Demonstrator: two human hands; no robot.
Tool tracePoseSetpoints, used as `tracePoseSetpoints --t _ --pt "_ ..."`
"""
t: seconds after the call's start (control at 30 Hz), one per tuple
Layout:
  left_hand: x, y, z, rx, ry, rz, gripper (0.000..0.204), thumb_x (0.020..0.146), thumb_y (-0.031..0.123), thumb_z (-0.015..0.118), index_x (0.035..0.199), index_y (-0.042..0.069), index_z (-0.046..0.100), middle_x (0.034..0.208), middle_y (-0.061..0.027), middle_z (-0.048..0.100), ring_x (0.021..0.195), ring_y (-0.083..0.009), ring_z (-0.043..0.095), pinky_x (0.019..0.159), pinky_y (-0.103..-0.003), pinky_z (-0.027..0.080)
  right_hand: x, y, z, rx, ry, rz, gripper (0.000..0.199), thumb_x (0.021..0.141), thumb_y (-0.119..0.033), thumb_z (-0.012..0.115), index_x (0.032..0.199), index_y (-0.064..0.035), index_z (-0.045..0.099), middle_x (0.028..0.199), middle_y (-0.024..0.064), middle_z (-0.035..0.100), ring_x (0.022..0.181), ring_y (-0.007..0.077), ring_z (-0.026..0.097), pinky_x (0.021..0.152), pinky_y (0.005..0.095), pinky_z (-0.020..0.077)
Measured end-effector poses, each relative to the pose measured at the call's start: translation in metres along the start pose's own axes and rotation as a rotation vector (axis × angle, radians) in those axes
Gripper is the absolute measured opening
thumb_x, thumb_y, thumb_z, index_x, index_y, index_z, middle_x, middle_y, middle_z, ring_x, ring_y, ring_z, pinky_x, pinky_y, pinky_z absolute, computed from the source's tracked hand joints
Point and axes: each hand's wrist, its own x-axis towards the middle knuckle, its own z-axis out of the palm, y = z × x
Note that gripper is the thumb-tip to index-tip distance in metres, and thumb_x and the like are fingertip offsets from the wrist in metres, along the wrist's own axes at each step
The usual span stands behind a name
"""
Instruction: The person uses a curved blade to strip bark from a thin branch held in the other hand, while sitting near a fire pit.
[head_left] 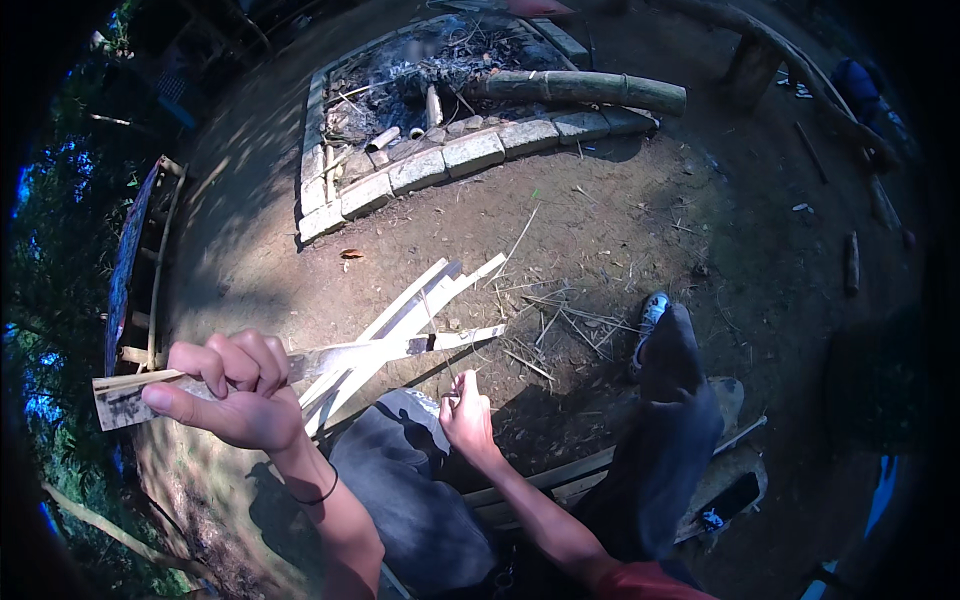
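My left hand [235, 385] is wrapped round a long, flat bamboo slat [330, 362]. One end sticks out to the left past my thumb, and the rest reaches right across other split bamboo strips [395, 315] on the ground. Dark marks show on the slat near its right end. My right hand [467, 415] is closed in a pinch just below that end, beside my knee. A thin dark line rises from its fingers toward the slat, too fine to name.
A fire pit [472, 152] edged with pale blocks lies ahead, with ash and a thick bamboo log [580, 90] across it. Thin shavings [570, 315] litter the dirt near my shoe [652, 315]. A dark phone [730, 502] rests at lower right. A wooden rail [168, 265] stands at left.
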Motion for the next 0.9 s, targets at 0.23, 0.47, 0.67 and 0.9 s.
tracePoseSetpoints --t 0.23,0.47,0.67,0.9 --pt "0.005 0.000 0.002 0.125 0.123 0.042 0.058 0.096 0.068 0.025 0.069 0.016 0.024 0.048 0.0049 0.015 0.037 -0.0068 0.010 0.035 -0.023 0.009 0.040 0.051 -0.006 -0.185 -0.069 0.194 0.035 0.082 -0.011 0.062 0.109 -0.0025 0.041 0.077 0.0295 0.062 0.078 0.0480 0.063 0.071 0.0548 0.0483" --pt "0.005 -0.002 0.004 0.105 0.114 0.059 0.057 0.097 0.065 0.025 0.068 0.016 0.024 0.048 0.0052 0.015 0.037 -0.0066 0.009 0.034 -0.023 0.008 0.026 0.084 -0.001 -0.228 -0.011 0.199 0.025 0.083 -0.013 0.061 0.100 -0.0003 0.048 0.070 0.0239 0.061 0.069 0.0437 0.063 0.063 0.0490 0.0478" --pt "0.016 -0.003 -0.003 0.129 0.159 0.041 0.056 0.098 0.064 0.023 0.069 0.016 0.024 0.049 0.0049 0.015 0.038 -0.0063 0.010 0.034 -0.022 0.009 0.025 0.056 0.002 -0.127 -0.049 0.136 0.030 0.080 -0.010 0.063 0.105 -0.0027 0.046 0.077 0.0275 0.063 0.077 0.0479 0.063 0.070 0.0535 0.0489" --pt "0.010 -0.005 -0.004 0.061 0.069 0.042 0.056 0.098 0.064 0.023 0.069 0.016 0.024 0.049 0.0050 0.015 0.038 -0.0061 0.010 0.034 -0.022 0.009 0.045 0.129 -0.012 -0.435 -0.069 0.120 0.027 0.083 -0.016 0.059 0.097 0.0045 0.049 0.071 0.0294 0.061 0.072 0.0478 0.063 0.064 0.0561 0.0489"
